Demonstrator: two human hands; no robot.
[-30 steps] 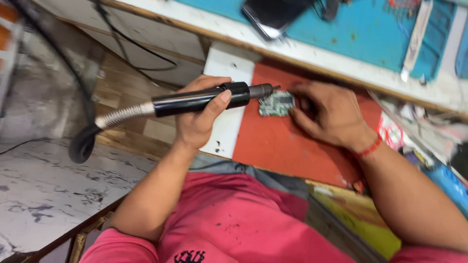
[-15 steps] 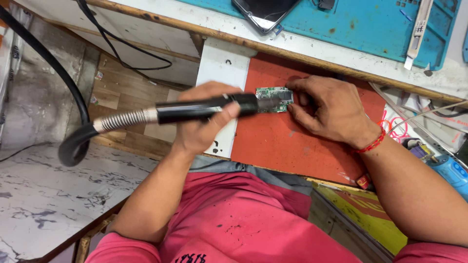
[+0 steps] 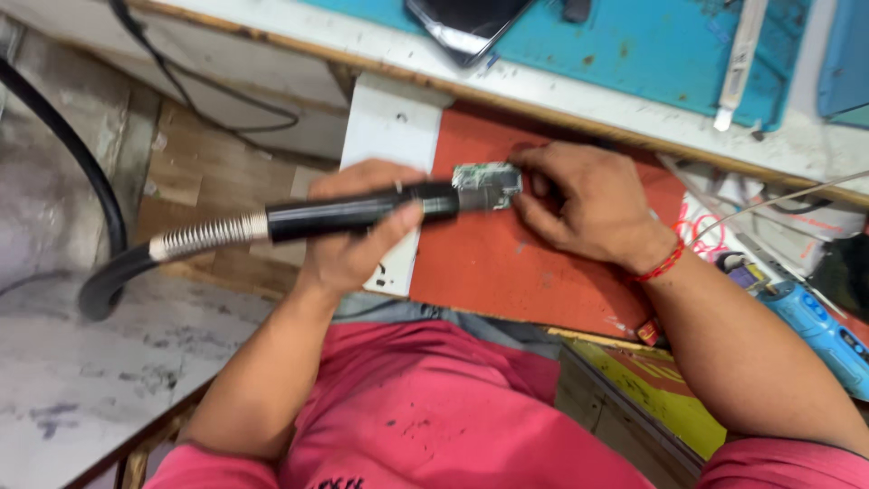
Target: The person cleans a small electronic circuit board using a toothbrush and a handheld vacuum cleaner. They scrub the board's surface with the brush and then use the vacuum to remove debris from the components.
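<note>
1. The worktop (image 3: pixel 579 95) runs across the top of the view, white along its edge and covered further back by a teal mat (image 3: pixel 652 50). It keeps spare items out of the working area: a dark phone (image 3: pixel 466 23) lies on the mat, with a slim white tool (image 3: pixel 738 63) to its right.

2. A red mat (image 3: pixel 507 263) sits lower, close to the person's pink shirt (image 3: pixel 434 407). It gives a flat surface near the body, probably so both forearms can stay braced.

3. A thick black hose (image 3: pixel 72 172) curves down the left side and joins a coiled metal spring sleeve (image 3: pixel 204 237). The slack loop seems to let the handpiece move freely.

4. The left hand (image 3: pixel 358 240) is wrapped around the black handpiece (image 3: pixel 358 210), fingers clamped on the barrel with the thumb on top. It is held nearly level, its nozzle end meeting the left edge of the board, likely for a steady aim.

5. The right hand (image 3: pixel 588 204), with a red thread (image 3: pixel 665 265) at the wrist, has its fingers closed on the board's right side, pinning it against the red mat.

6. A blue tool (image 3: pixel 819 330) lies at the right edge, well apart from both hands.

7. The small green circuit board (image 3: pixel 487 184) lies on the red mat between the two hands, touching the handpiece tip on one side and the right fingers on the other.
</note>
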